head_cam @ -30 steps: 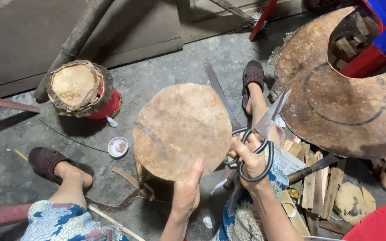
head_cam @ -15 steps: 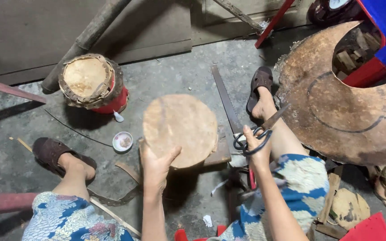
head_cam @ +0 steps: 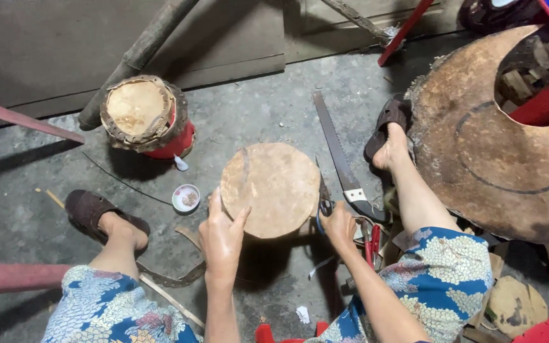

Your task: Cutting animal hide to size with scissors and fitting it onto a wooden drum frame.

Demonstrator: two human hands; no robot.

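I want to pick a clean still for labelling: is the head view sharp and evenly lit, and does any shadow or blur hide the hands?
Head view: soft, even light with no glare; the left hand on the round hide disc is sharp, the right hand with scissors slightly soft; a dark shadow lies under the disc; wide-angle bending shows at the edges.

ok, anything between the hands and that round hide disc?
Nothing visible. The left hand already rests on the edge of the round hide disc, and the right hand, holding scissors, sits at its right edge.

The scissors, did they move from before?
Yes. The scissors dropped from pointing up over the saw to low beside the round hide disc.
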